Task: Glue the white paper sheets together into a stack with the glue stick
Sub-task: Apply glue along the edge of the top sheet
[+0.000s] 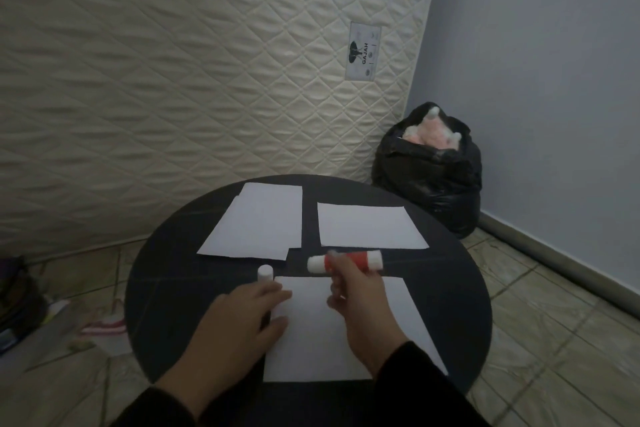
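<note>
Gluing barely begun

Right hand (349, 291) grips the uncapped glue stick (346, 261); left hand (242, 319), fingers flat, presses the near sheet (346, 340) (far sheets (367, 225) unstacked).

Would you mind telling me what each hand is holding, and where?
The right hand grips the glue stick mid-barrel. The left hand holds nothing, resting on the paper.

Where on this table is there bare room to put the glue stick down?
Bare dark table lies right of the near sheet, below the far right sheet. More lies left of the cap and left hand. The middle is crowded: the right hand holds the glue stick by the far left sheets.
</note>
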